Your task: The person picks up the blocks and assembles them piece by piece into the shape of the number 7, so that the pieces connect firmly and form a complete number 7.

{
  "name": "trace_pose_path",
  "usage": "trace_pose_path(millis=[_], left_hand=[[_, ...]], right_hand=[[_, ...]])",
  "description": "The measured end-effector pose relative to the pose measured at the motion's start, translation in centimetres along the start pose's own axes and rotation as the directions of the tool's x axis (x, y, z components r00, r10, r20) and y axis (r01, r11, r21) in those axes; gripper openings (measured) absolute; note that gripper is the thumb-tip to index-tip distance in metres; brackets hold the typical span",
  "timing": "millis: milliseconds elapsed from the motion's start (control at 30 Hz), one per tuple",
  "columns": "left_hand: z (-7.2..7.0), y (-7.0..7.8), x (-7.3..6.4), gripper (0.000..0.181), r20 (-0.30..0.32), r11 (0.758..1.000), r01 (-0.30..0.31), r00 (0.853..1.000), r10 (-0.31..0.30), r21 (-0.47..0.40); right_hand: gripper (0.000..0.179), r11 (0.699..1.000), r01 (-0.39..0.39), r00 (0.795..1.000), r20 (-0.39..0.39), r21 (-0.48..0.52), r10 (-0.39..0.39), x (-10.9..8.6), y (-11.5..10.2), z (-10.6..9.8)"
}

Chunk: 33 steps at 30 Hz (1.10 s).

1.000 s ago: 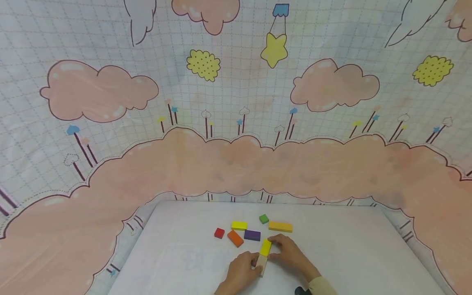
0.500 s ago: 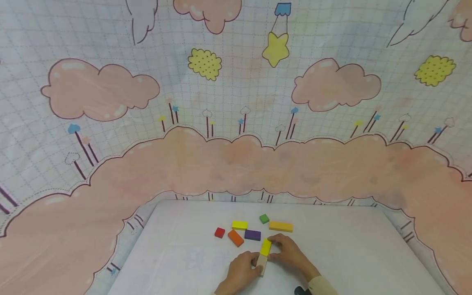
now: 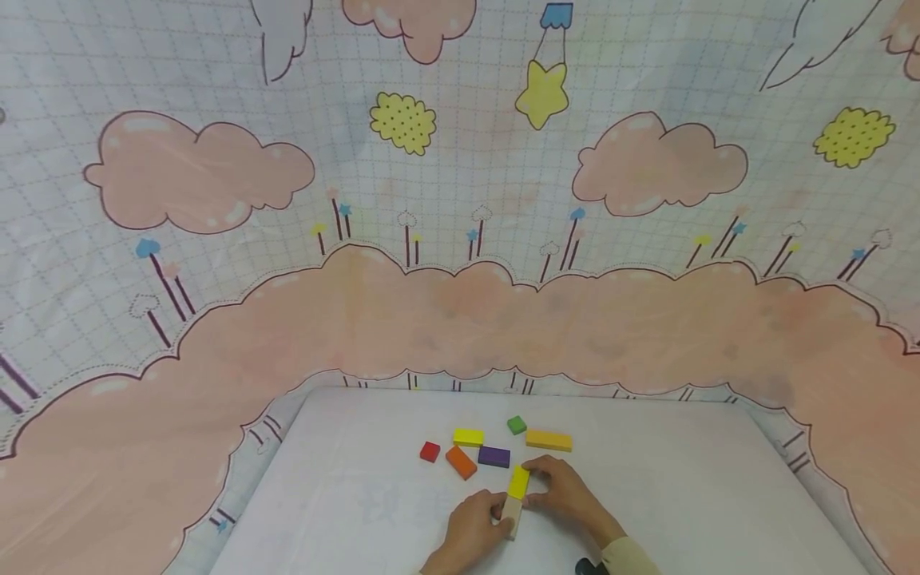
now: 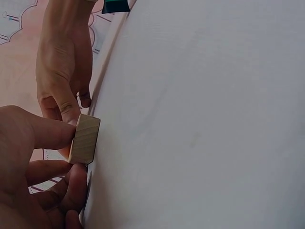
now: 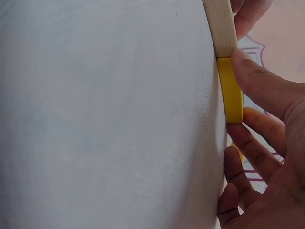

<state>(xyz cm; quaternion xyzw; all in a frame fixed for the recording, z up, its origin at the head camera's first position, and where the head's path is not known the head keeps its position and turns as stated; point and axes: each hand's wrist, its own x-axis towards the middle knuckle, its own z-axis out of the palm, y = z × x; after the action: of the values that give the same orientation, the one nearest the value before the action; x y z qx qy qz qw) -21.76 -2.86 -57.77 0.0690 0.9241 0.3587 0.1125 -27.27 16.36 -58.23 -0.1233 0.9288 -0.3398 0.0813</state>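
My left hand [image 3: 470, 527] pinches a plain wooden block [image 3: 513, 511] between thumb and fingers. Directly beyond it lies a yellow block [image 3: 518, 482], which my right hand [image 3: 564, 491] grips with its thumb at the side and its fingers at the far end. The two blocks meet end to end in a line on the white table, as the right wrist view shows with the yellow block [image 5: 230, 90] touching the wooden block [image 5: 220, 28]. In the left wrist view only the near end of the wooden block [image 4: 86, 139] shows.
Beyond the hands lie a purple block [image 3: 493, 457], an orange block [image 3: 461, 462], a red cube [image 3: 430, 452], another yellow block [image 3: 469, 438], a green cube [image 3: 517, 425] and a long amber block [image 3: 549, 440]. A patterned cloth [image 3: 460, 319] rises behind the white table [image 3: 345, 495].
The head view has shifted slightly, so the backdrop sits a little further right and up. Both hands keep the same hold, and the two blocks stay together.
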Motion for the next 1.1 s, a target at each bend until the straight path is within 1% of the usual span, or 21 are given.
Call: trace_pose_path(millis=[200, 567, 733, 933, 1100], left_hand=[[-0.2, 0.3, -0.5, 0.042, 0.010, 1.000, 0.011, 1.000, -0.011, -0.016], [-0.1, 0.6, -1.6, 0.043, 0.013, 0.999, 0.028, 1.000, -0.028, -0.036], [0.2, 0.5, -1.7, 0.043, 0.012, 0.998, 0.040, 0.999, -0.039, -0.043], [0.2, 0.4, -1.7, 0.042, 0.014, 0.998, 0.035, 0.999, -0.034, -0.050], [0.1, 0.3, -1.7, 0.040, 0.018, 0.998, 0.035, 0.999, -0.034, -0.061]], right_hand=[[0.055, 0.999, 0.006, 1.000, 0.014, -0.040, -0.005, 0.0, 0.1, 0.0], [0.051, 0.998, -0.007, 1.000, 0.011, -0.055, 0.008, -1.2, -0.8, -0.1], [0.051, 0.998, -0.005, 1.000, 0.010, -0.066, 0.006, -1.5, -0.7, 0.1], [0.050, 0.998, 0.001, 1.000, -0.006, -0.069, -0.001, -2.0, -0.8, 0.3], [0.051, 0.998, 0.013, 1.000, -0.003, -0.068, -0.013, -2.1, -0.8, 0.3]])
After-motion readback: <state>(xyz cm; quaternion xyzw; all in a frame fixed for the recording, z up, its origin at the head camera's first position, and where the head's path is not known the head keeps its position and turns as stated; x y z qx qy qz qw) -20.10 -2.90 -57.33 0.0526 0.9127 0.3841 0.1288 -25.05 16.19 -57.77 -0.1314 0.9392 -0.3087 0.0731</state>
